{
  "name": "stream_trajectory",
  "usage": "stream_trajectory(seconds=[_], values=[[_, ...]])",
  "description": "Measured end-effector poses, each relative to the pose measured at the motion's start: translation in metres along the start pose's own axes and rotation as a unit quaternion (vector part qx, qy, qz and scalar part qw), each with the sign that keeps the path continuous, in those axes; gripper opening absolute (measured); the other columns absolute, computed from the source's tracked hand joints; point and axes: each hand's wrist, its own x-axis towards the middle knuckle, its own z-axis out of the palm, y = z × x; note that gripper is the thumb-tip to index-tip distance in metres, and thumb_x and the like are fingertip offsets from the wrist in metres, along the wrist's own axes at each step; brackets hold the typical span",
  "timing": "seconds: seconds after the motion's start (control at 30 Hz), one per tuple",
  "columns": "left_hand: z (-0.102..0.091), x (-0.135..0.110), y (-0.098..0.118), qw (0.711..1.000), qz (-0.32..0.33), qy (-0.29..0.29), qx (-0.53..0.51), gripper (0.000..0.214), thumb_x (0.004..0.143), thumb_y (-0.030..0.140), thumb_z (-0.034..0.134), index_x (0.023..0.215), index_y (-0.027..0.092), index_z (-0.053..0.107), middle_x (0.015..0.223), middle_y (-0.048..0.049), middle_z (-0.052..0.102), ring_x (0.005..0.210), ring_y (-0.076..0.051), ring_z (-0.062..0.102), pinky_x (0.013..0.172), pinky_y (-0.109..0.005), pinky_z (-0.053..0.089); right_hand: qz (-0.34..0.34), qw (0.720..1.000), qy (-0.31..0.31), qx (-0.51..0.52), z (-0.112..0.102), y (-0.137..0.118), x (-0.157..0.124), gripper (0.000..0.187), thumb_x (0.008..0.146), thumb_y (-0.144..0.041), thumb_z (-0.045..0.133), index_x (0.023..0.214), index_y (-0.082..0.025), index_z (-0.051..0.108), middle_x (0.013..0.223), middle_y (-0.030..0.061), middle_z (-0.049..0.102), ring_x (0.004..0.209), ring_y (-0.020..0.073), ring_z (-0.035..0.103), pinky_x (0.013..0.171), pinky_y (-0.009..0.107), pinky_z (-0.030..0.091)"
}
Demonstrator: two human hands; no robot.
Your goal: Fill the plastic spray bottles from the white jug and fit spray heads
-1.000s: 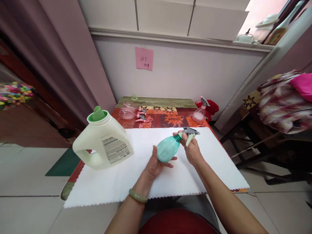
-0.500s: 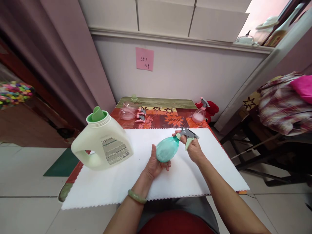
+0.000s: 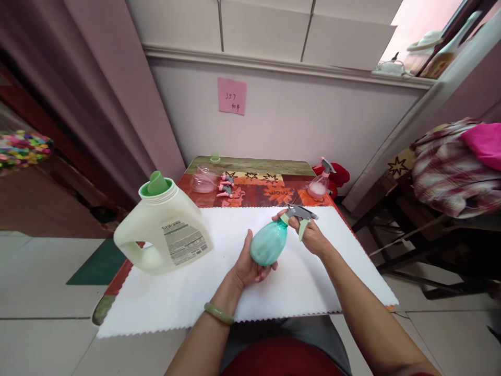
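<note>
A teal spray bottle (image 3: 269, 243) with a grey and pale green trigger head (image 3: 299, 213) is held tilted above the white cloth (image 3: 305, 284), its head pointing up to the right. My left hand (image 3: 250, 262) cups the round base from below and the left side. Around the neck and trigger head, the fingers of my right hand (image 3: 307, 232) are closed. Cloudy liquid shows through the bottle's wall. Left of my hands stands a large cream detergent jug (image 3: 164, 227), its mouth uncapped with a green spout (image 3: 157, 184) showing.
Toward the back of the table lie clear pink bottles (image 3: 204, 180) and pink-grey spray heads (image 3: 226, 186). A green cap (image 3: 215, 157) sits behind them. A pink spray bottle (image 3: 319, 183) stands at the back right. Clothes (image 3: 446, 167) are heaped at the right.
The teal bottle has tipped a little more upright, its base now lower, and the liquid inside has shifted. My left hand has moved slightly down with it. Both hands keep their hold.
</note>
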Motion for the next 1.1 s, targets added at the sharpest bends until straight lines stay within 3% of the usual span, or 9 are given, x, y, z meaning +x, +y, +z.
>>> stream_trajectory(seconds=[0.27,0.53,0.7,0.97,1.1], values=[[-0.003,0.0,0.003,0.998,-0.044,-0.032,0.009,0.107,0.085,0.091,0.008,0.093,0.005,0.072,0.066,-0.0174,0.071,0.031,-0.015,0.052,0.025,-0.024,0.023,0.011,0.999,-0.039,-0.035,-0.006,-0.007,0.005,0.046,0.093,-0.066,0.064,0.113,-0.026,0.072,0.107,0.0077,0.076,0.117,0.0297,0.066,0.104,0.047,0.051],[-0.005,-0.002,0.003,0.998,-0.037,-0.047,0.009,0.103,0.082,0.094,0.018,0.096,0.008,0.072,0.067,-0.0159,0.071,0.03,-0.014,0.048,0.027,-0.023,0.021,0.001,0.997,-0.057,-0.044,-0.009,-0.014,0.012,0.038,0.087,-0.056,0.076,0.11,-0.025,0.075,0.101,0.006,0.077,0.11,0.029,0.068,0.101,0.045,0.052],[-0.004,-0.001,0.001,0.998,-0.023,-0.054,-0.01,0.099,0.083,0.093,0.023,0.099,0.008,0.071,0.067,-0.0157,0.07,0.033,-0.014,0.049,0.029,-0.023,0.02,0.006,0.997,-0.06,-0.051,-0.007,-0.01,0.013,0.037,0.09,-0.056,0.073,0.11,-0.025,0.075,0.104,0.0066,0.077,0.111,0.0292,0.068,0.105,0.048,0.051],[0.0,0.001,-0.005,0.994,0.092,0.015,-0.052,0.079,0.085,0.084,0.05,0.108,0.01,0.066,0.082,-0.0169,0.074,0.045,-0.014,0.056,0.035,-0.021,0.024,-0.008,0.996,0.086,0.022,0.026,0.015,0.009,0.047,0.089,-0.067,0.069,0.105,-0.023,0.073,0.104,0.0084,0.078,0.108,0.0305,0.071,0.099,0.048,0.054],[0.002,0.0,-0.01,0.985,0.157,0.057,-0.049,0.065,0.079,0.062,0.079,0.122,0.017,0.059,0.096,-0.0126,0.074,0.064,-0.02,0.07,0.043,-0.021,0.038,-0.014,0.983,0.179,0.038,0.035,0.024,0.008,0.048,0.085,-0.068,0.072,0.098,-0.022,0.072,0.099,0.0081,0.078,0.103,0.0297,0.072,0.095,0.047,0.056]])
